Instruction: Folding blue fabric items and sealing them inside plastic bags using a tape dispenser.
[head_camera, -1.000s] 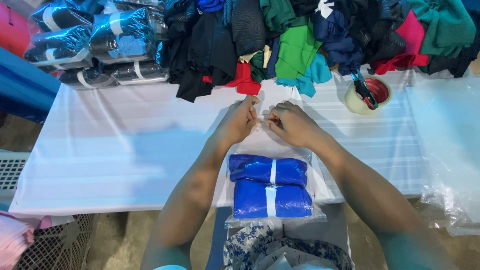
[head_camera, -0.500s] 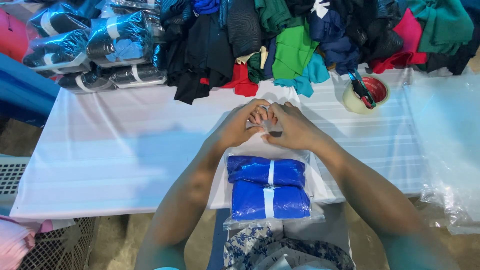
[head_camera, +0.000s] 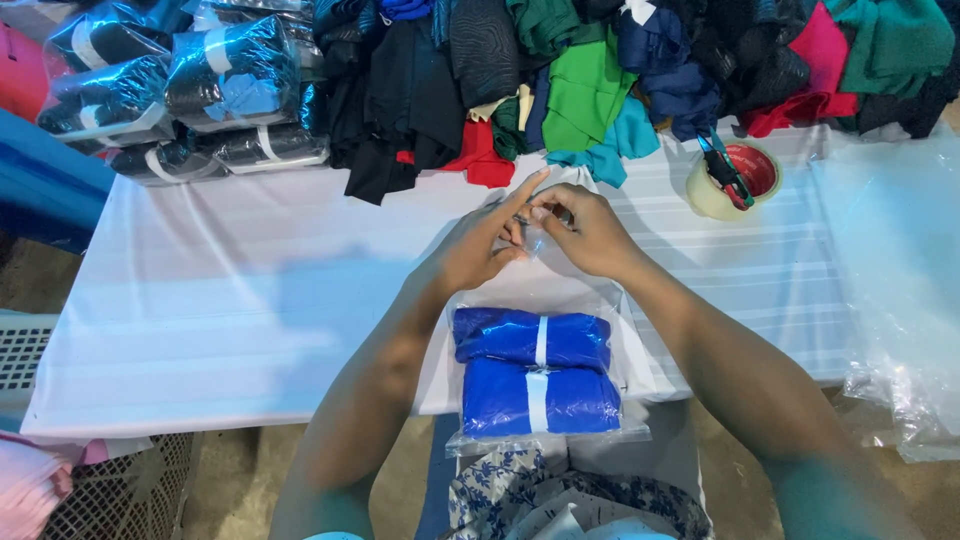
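Both hands, left (head_camera: 480, 245) and right (head_camera: 585, 230), pinch the bag (head_camera: 540, 375) mouth at its far edge; film thin, slippery, best gripped there.

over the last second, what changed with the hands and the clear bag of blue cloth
Both hands have stayed together at the mouth of the clear plastic bag, and the left hand now has a finger stretched out toward the clothes pile. The right hand still pinches the bag's top edge. The two folded blue cloth bundles inside, the roll of tape and the white table cover stayed put.
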